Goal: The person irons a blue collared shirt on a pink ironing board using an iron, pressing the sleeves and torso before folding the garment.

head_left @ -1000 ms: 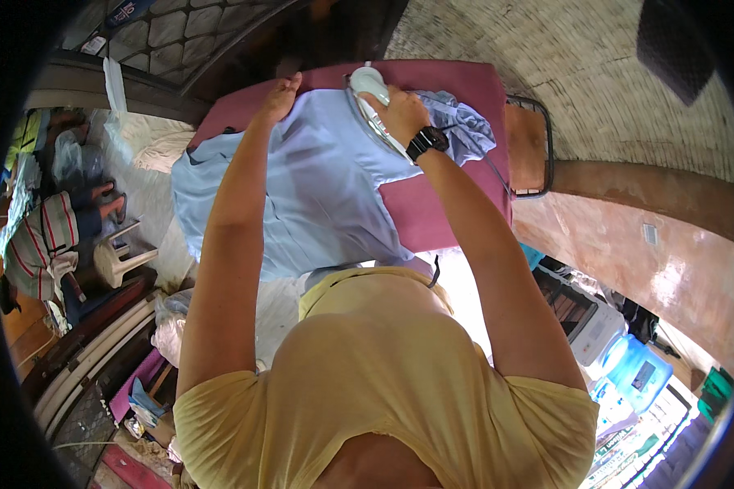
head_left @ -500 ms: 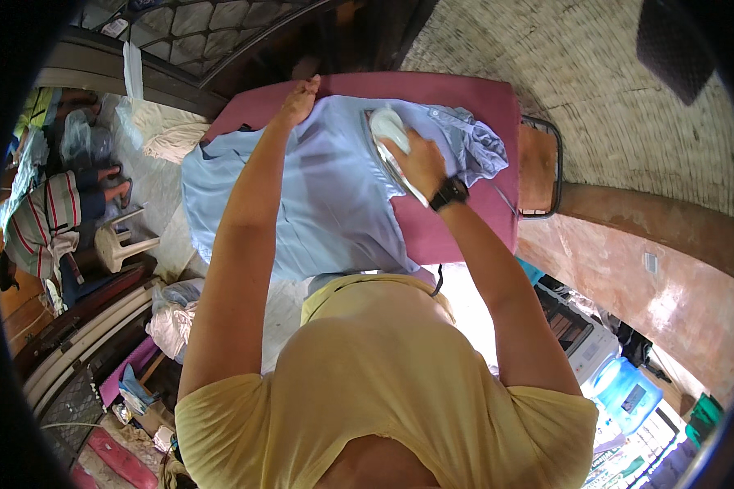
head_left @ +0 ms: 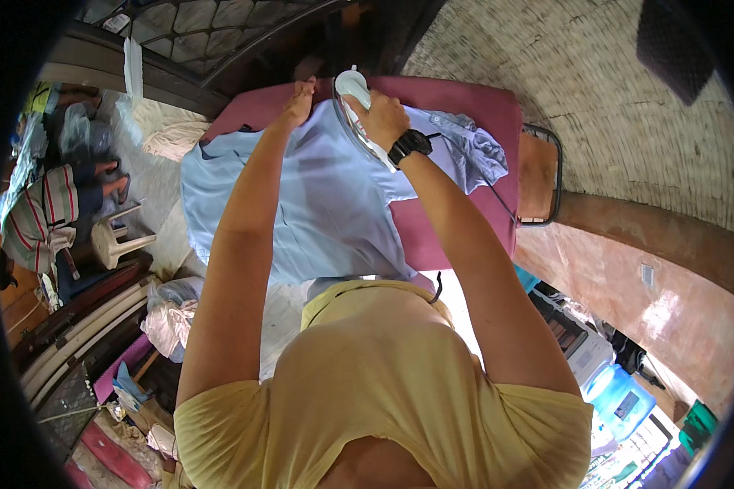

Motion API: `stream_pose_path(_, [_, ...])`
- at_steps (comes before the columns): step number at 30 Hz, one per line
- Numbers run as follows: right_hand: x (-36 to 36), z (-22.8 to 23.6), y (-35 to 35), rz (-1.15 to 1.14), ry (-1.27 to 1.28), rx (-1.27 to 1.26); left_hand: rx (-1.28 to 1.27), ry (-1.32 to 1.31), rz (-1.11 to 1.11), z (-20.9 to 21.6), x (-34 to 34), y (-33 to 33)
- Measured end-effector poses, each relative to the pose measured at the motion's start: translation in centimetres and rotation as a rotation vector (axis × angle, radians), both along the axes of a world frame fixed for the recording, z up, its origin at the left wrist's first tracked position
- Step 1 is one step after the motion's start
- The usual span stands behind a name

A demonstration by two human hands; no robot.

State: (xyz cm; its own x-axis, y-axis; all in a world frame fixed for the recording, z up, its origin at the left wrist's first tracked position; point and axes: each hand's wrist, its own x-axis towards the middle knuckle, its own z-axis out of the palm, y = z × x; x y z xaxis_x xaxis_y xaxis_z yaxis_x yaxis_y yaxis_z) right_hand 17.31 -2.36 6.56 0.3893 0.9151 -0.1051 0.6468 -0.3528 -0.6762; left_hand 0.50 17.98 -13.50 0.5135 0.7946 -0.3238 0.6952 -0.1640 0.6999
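A light blue shirt (head_left: pixel 318 204) lies spread over a maroon-covered ironing board (head_left: pixel 457 236), its near part hanging over the board's front edge. My right hand (head_left: pixel 383 121), with a black watch on the wrist, is closed round the handle of a white clothes iron (head_left: pixel 352 83). The iron is on the shirt near the board's far edge, its front pointing away from me. Just left of it, my left hand (head_left: pixel 299 103) rests at the shirt's far edge with fingers stretched out. The shirt's crumpled end (head_left: pixel 485 155) is bunched at the right.
The iron's dark cord (head_left: pixel 485 179) trails over the board's right side. A metal frame (head_left: pixel 556 175) sticks out at that end. A dark lattice gate (head_left: pixel 212 41) stands beyond the board. To the left are a cream stool (head_left: pixel 110 244) and a person in striped clothing (head_left: pixel 37 216).
My right hand has pushed the iron away from me and to the left, up to the board's far edge. My left hand has stayed nearly in place.
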Motion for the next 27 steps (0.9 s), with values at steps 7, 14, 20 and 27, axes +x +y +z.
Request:
stream_pose_path(7, [3.0, -1.0, -10.2, 0.055, -0.117, -0.042, 0.136, 0.116, -0.109, 3.9, 1.2, -2.2])
stream_pose_path(14, [6.5, -2.4, -13.4, -0.214, -0.320, -0.145, 0.039, 0.131, 0.031, 4.3, 1.2, -2.6])
stream_pose_path(20, [7.2, -1.7, -6.9, -0.179, -0.263, -0.051, 0.115, 0.109, -0.026, 0.7, 0.2, -0.6])
stream_pose_path(27, [6.2, -1.1, -10.9, -0.078, -0.162, -0.144, 0.126, 0.184, -0.092, 3.1, 1.3, -1.7])
